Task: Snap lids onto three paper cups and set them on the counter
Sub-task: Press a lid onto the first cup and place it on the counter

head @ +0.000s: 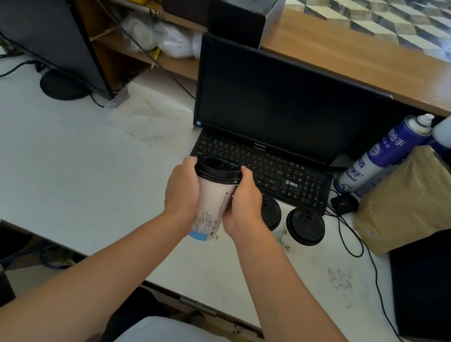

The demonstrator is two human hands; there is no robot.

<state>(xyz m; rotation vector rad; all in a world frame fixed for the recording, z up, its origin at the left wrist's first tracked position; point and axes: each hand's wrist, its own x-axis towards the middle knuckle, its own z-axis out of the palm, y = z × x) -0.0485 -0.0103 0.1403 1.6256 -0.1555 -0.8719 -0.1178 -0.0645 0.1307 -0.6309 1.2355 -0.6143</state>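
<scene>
I hold a tall white paper cup [210,207] with a black lid [218,169] on top, lifted above the white table [69,161]. My left hand [183,190] grips its left side and my right hand [244,201] grips its right side, thumbs up at the lid's rim. Two more cups with black lids stand on the table to the right: one [271,212] partly hidden behind my right hand, the other [305,226] beside it.
A black keyboard [275,173] and dark Philips monitor [284,103] sit just behind the cups. A blue spray can [383,156], brown paper bag [411,203] and black mouse [343,203] crowd the right. A raised wooden counter [372,64] runs along the back.
</scene>
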